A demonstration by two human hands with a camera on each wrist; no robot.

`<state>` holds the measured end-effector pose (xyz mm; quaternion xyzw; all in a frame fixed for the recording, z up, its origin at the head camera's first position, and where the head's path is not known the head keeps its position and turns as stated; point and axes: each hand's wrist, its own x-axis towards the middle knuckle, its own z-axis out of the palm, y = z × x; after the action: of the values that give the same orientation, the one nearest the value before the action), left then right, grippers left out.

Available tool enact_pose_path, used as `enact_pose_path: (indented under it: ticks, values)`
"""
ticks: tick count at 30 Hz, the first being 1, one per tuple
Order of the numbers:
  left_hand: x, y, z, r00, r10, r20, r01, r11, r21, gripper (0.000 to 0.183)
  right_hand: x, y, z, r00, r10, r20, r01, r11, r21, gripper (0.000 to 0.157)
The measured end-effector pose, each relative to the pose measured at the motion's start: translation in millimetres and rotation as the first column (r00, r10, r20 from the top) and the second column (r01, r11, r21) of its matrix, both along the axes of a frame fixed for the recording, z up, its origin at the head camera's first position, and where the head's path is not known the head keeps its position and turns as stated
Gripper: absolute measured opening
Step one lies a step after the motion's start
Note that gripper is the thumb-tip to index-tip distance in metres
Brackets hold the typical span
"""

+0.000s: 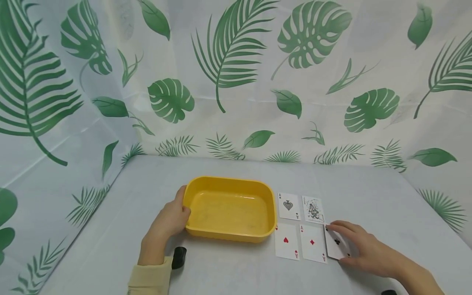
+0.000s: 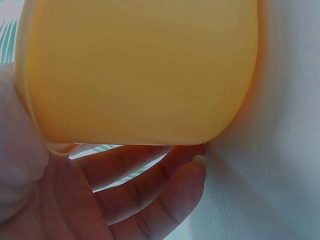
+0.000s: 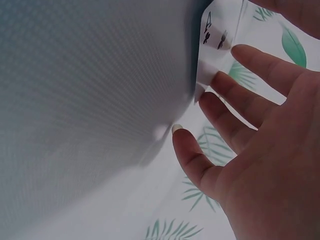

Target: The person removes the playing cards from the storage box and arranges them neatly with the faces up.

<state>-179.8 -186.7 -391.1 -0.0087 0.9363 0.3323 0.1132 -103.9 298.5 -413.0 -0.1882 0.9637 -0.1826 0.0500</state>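
A yellow plastic tray [image 1: 230,235] with rounded corners sits on the pale tabletop. My left hand [image 1: 171,217] grips its left end, thumb at the rim; in the left wrist view the fingers [image 2: 165,200] curl against the tray's outer wall [image 2: 145,75]. To the right lies the ace of clubs [image 1: 336,242], held at its edges between the thumb and fingers of my right hand [image 1: 368,250]. Beside it are the ace of diamonds [image 1: 312,242] and ace of hearts [image 1: 286,241]. The ace of spades [image 1: 289,206] and a joker [image 1: 313,209] form the row behind.
Leaf-printed white cloth [image 1: 236,82] hangs around the back and sides of the table [image 1: 147,176]. A small black object [image 1: 179,257] shows beside the left wrist, and another dark one [image 1: 389,292] is cut off at the bottom edge.
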Motion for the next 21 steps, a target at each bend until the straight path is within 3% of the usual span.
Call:
enact_pose_path:
  ticks: [21]
  values:
    - [1.6, -0.2, 0.4, 1.000, 0.000, -0.006, 0.000, 1.000, 0.005, 0.068, 2.4, 5.9, -2.5, 0.999, 0.027, 0.026, -0.028, 0.998, 0.060, 0.072]
